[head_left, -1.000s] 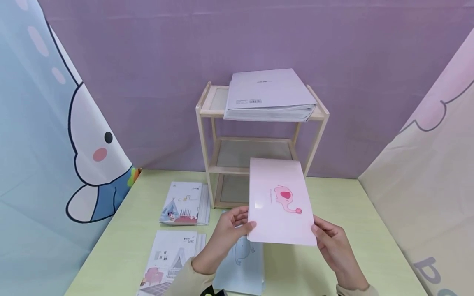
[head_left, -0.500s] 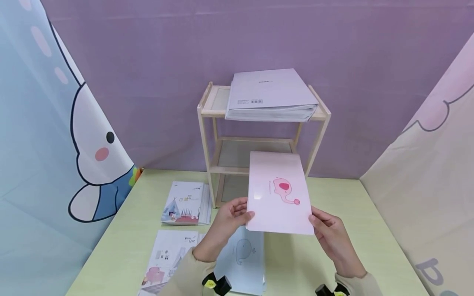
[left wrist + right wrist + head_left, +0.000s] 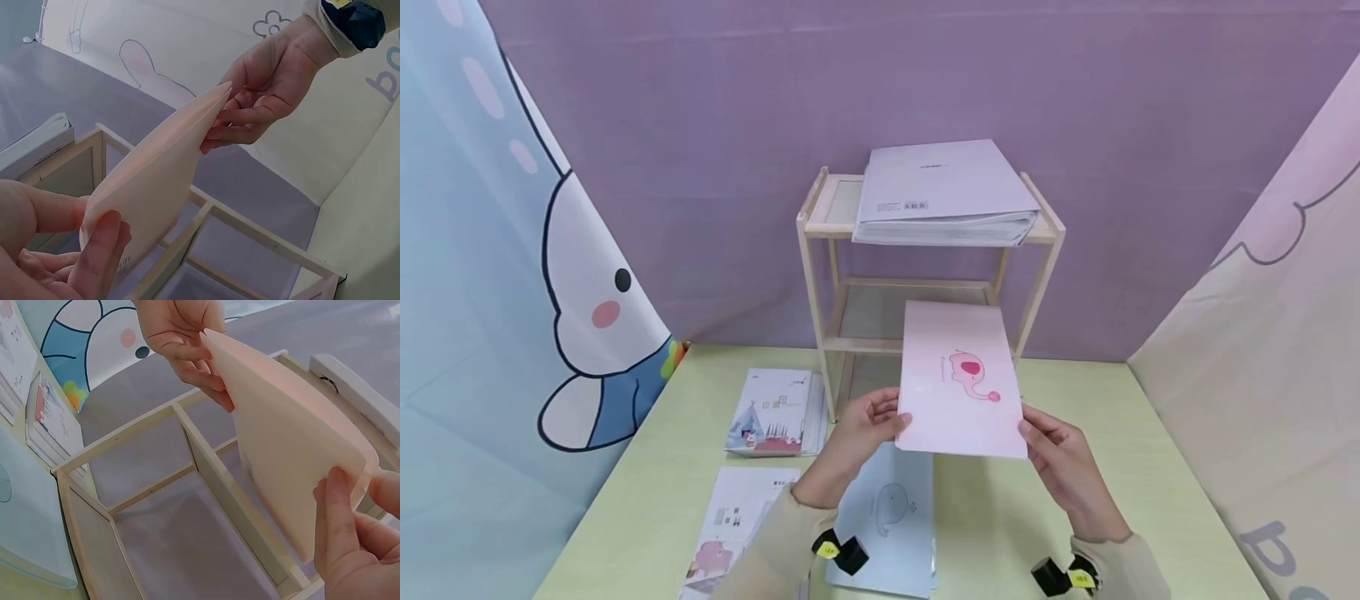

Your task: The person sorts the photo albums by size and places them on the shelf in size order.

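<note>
Both hands hold up a thin pink notebook (image 3: 958, 379) with a red elephant printed on its cover. The left hand (image 3: 867, 433) pinches its left edge near the lower corner, thumb on the cover and fingers beneath. At the opposite edge the right hand (image 3: 1063, 467) pinches it the same way. In the left wrist view the pink notebook (image 3: 153, 169) bows slightly, its covers a little apart. It hangs above the table in front of a wooden shelf rack (image 3: 861, 344), hiding part of the middle and lower tiers. Below it lies a light blue elephant notebook (image 3: 883, 525).
Large white albums (image 3: 947, 183) lie stacked on the rack's top tier. Left of the rack sit a stack of notebooks with a tent picture (image 3: 771, 412) and another white stack (image 3: 730, 517) nearer the front. Printed curtains hang around the pale green table (image 3: 1075, 408).
Both hands have moved the pink notebook forward, towards the rack, and slightly left. More of the blue notebook beneath shows now.
</note>
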Tool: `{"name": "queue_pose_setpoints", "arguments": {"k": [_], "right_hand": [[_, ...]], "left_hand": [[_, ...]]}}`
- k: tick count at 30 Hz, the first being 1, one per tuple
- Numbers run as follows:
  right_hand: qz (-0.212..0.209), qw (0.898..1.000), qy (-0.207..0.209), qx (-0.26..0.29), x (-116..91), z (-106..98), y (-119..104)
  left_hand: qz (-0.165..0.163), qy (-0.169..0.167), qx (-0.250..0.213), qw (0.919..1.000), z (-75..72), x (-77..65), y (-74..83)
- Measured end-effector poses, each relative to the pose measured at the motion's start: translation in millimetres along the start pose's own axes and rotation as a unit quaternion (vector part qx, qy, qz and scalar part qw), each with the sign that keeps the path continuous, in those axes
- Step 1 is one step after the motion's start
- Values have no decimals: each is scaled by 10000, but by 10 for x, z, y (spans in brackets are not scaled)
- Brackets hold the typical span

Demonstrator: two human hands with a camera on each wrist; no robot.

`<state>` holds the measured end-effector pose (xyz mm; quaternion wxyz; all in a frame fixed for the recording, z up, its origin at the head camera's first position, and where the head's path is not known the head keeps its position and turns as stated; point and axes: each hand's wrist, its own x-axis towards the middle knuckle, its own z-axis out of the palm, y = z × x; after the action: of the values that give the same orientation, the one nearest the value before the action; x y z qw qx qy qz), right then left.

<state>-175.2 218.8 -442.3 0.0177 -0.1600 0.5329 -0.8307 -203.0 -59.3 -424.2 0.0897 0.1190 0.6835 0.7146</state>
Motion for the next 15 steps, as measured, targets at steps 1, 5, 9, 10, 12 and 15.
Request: {"name": "queue_pose_setpoints", "arguments": {"k": [1, 5, 9, 10, 12, 15], "right_hand": [[16, 10000, 5, -3, 7, -2, -3], [78, 10000, -14, 6, 37, -3, -15], [126, 9998, -101, 94, 90, -5, -36], [119, 9998, -138, 129, 106, -7, -43], [100, 9994, -227, 222, 139, -13, -55], [54, 9989, -309, 359, 179, -20, -73]], "left_hand": [[-10, 7, -8, 10000, -1, 11, 1], [9, 24, 36, 10000, -8, 60, 0], [66, 117, 53, 9999, -11, 118, 2], [83, 150, 49, 9998, -11, 135, 0], [99, 218, 25, 9997, -8, 166, 2], [94, 304, -2, 9995, -1, 210, -4]]}}
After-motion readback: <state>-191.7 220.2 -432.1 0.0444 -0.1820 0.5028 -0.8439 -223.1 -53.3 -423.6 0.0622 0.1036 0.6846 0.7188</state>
